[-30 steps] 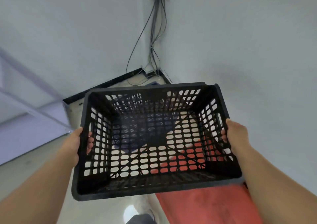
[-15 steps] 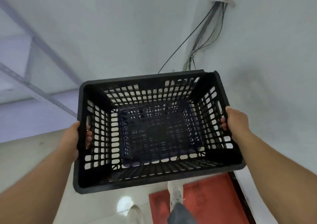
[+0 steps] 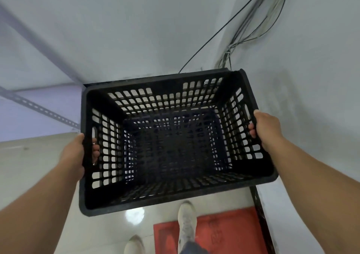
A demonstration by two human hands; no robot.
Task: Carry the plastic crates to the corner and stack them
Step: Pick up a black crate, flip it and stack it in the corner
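A black perforated plastic crate (image 3: 171, 142) with slotted walls and an open top is held in the air in front of the person, its long sides running left to right and its open mouth facing the camera; the left hand (image 3: 75, 154) grips the left short wall, its fingers (image 3: 95, 152) curled in through the handle slot and closed around the rim; the right hand (image 3: 267, 129) grips the right short wall the same way, its fingertips hooked through the slot there and closed on the rim. The crate sits over the corner where two pale grey walls (image 3: 136, 30) meet; through its lattice floor a darker grid shows directly below, which may be a second crate on the floor, though the view through the holes is too murky to be sure. A bundle of thin black and grey cables (image 3: 243, 33) runs down the corner seam toward the crate's far right edge; a grey perforated metal bracket rail (image 3: 39, 108) crosses a lilac panel on the left. Below the crate lies the glossy pale tiled floor (image 3: 109, 232) with a bright light reflection on it; a red floor mat (image 3: 229, 232) lies to the right, just beside the dark skirting of the right wall; a white sneaker (image 3: 187, 220) stands on the mat's left edge, and the toe of another shoe (image 3: 134, 245) shows on the tiles beside it.
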